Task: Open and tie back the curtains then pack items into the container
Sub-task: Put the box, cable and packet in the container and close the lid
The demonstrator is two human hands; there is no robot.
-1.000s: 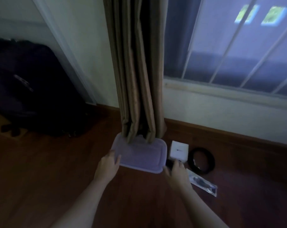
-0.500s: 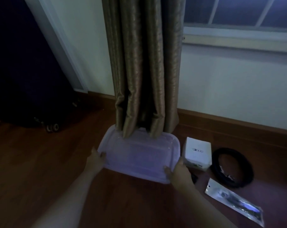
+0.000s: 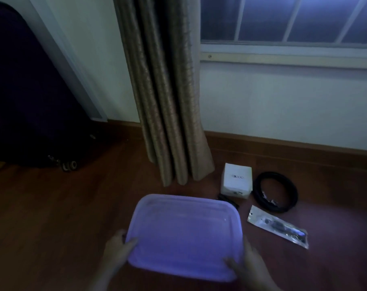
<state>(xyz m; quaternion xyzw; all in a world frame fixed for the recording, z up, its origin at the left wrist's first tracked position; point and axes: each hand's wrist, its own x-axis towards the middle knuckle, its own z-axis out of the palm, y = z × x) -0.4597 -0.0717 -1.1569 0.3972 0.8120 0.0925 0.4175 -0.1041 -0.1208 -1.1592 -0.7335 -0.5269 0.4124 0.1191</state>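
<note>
A dim room with a dark wooden floor [image 3: 52, 217]. The left hand [image 3: 117, 248] and right hand [image 3: 249, 267] grip the lidded container [image 3: 184, 232] between them, thumbs on top at its near corners. Beyond the right hand lie a sachet [image 3: 278, 226], a white box [image 3: 237, 180] and a black coil [image 3: 275, 192]. Farther off are the gathered curtain [image 3: 167, 101] and the window [image 3: 283, 17].

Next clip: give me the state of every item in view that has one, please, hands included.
Container: lid on, held at its near edge.
Left hand: grips the near left corner.
Right hand: grips the near right corner.
Curtain: gathered in folds beside the window, no tie-back visible.
White box: closed, on the floor.
Black cord: coiled, on the floor.
Plastic packet: lying flat, apparently sealed.
</note>
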